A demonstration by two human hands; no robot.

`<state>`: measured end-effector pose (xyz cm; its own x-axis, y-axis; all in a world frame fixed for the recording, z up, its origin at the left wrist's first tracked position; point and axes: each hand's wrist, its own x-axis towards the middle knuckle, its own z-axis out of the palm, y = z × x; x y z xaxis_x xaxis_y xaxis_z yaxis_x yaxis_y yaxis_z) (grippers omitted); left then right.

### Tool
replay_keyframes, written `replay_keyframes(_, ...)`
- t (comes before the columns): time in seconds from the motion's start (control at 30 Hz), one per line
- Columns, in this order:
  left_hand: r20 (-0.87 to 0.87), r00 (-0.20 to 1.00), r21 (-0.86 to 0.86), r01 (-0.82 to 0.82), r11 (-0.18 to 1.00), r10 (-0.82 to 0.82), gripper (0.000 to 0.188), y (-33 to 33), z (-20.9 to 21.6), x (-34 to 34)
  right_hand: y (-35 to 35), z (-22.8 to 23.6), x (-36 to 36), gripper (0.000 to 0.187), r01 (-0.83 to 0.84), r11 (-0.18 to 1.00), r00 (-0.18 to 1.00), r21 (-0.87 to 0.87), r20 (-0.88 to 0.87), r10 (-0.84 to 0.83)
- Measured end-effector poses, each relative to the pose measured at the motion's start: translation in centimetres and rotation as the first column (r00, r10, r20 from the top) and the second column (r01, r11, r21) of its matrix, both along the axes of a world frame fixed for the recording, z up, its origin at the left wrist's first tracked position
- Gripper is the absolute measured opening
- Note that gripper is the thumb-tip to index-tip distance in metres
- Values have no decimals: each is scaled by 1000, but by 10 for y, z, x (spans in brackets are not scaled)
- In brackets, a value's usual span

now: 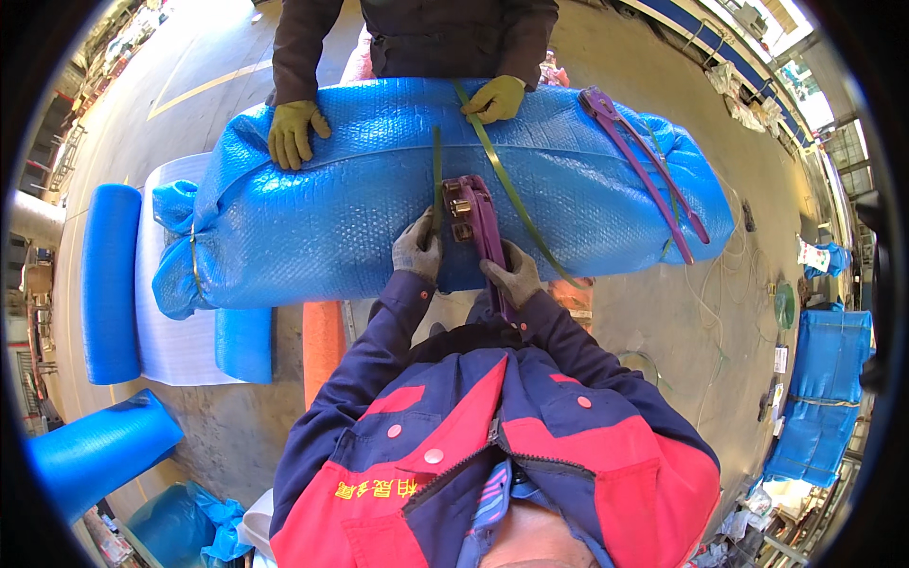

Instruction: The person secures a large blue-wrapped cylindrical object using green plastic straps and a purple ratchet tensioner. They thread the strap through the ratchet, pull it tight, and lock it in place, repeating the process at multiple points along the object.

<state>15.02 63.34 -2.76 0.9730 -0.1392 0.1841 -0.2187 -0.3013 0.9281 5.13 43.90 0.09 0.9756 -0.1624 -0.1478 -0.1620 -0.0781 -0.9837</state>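
Observation:
A long bundle in blue bubble wrap [322, 222] lies across in front of me. My gloved right hand [516, 273] is wrapped round the handle of a purple strapping tool [481, 213], whose metal head rests near the bundle's front side. Just left of that head, my gloved left hand [418, 250] pinches a green strap [436, 156], its free end standing up. Another length of green strap [502, 180] runs slantwise over the bundle. Across from me, a co-worker's yellow-gloved hand [495, 99] touches that strap, while the other yellow glove [295, 133] presses on the wrap.
A second purple tool with two long handles [636, 166] lies on the bundle's right part. Blue rolls [112, 284] and a white foam sheet [170, 341] stand at the left. An orange support [323, 346] shows under the bundle. Loose strap [724, 284] trails over the floor at right.

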Motion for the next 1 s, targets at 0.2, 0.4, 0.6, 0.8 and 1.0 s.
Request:
replay_keyframes(0.2, -6, 999, -118, -40, 992, 40, 39, 0, -14, -5, -4, 5, 3, 61, -44, 999, 998, -5, -52, 44)
replay_keyframes(0.4, -58, 996, 30, -61, 998, 62, 41, -3, -12, 1, -7, 7, -2, 60, -66, 997, 998, 26, -14, 67)
replay_keyframes(0.6, -113, 993, 156, -16, 988, 34, 44, -3, -1, -15, -2, 17, -3, 61, -47, 999, 999, -15, -16, 47)
replay_keyframes(0.8, -224, 974, 9, -6, 1000, 8, 46, -6, 7, -34, -12, 31, 21, 53, 13, 1000, 993, -7, 121, -12)
replay_keyframes(1.0, -203, 979, -173, -52, 984, 16, 46, -11, 3, -9, -14, 23, 13, 54, -66, 997, 997, -50, 23, 67)
